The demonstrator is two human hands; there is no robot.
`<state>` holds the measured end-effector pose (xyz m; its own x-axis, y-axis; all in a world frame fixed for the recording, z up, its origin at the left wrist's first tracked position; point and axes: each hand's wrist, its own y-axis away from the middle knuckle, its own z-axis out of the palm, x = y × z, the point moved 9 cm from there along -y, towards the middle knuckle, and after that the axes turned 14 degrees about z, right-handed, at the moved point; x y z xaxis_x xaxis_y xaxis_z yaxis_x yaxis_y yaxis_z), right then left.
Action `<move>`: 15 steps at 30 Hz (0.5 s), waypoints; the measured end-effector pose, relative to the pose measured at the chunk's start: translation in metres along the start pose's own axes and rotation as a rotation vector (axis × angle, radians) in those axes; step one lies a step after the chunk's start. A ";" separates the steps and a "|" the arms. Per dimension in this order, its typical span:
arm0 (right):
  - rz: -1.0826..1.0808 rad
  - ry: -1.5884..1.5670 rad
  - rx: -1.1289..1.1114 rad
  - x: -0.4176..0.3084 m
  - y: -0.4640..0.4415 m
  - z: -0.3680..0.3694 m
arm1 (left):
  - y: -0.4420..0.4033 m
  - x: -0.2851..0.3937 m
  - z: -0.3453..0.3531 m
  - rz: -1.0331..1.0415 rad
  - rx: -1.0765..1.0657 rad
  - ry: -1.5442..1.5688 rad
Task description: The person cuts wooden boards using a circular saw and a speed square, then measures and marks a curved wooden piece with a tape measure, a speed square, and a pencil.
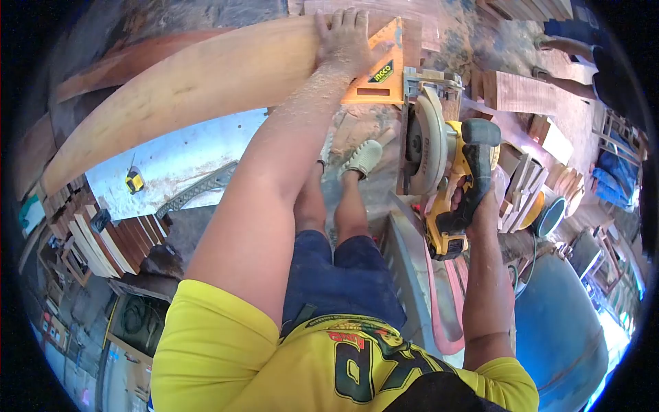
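Observation:
My left hand point(345, 42) lies spread at the top centre, pressing on the end of a long curved wooden board point(185, 82) and on the edge of an orange triangular square point(383, 72). My right hand point(473, 199) is wrapped round the handle of a yellow and black circular saw point(456, 161). The saw's base touches or nearly touches the square's right edge, beside the board's end. Its blade is hidden by the guard, so I cannot tell whether it turns.
A white board point(178, 161) on the left carries a yellow tape measure point(134, 181). Wood pieces are stacked at lower left and at right point(518, 93). A blue-grey curved surface point(556, 316) fills the lower right. Another person's arm point(570, 47) shows at the upper right.

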<state>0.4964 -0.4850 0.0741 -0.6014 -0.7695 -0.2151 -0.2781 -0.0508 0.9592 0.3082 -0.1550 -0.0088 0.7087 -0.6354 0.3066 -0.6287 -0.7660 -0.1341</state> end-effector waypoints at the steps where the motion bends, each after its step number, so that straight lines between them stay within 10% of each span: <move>1: -0.001 -0.002 0.003 0.001 -0.001 -0.002 | 0.000 0.001 -0.002 0.010 0.011 -0.003; 15: -0.135 0.075 0.007 -0.025 0.003 0.017 | 0.002 0.004 -0.007 0.030 -0.018 -0.036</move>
<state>0.4975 -0.4555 0.0793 -0.5004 -0.8015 -0.3274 -0.3580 -0.1528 0.9211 0.3077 -0.1581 -0.0007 0.7001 -0.6616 0.2686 -0.6554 -0.7447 -0.1260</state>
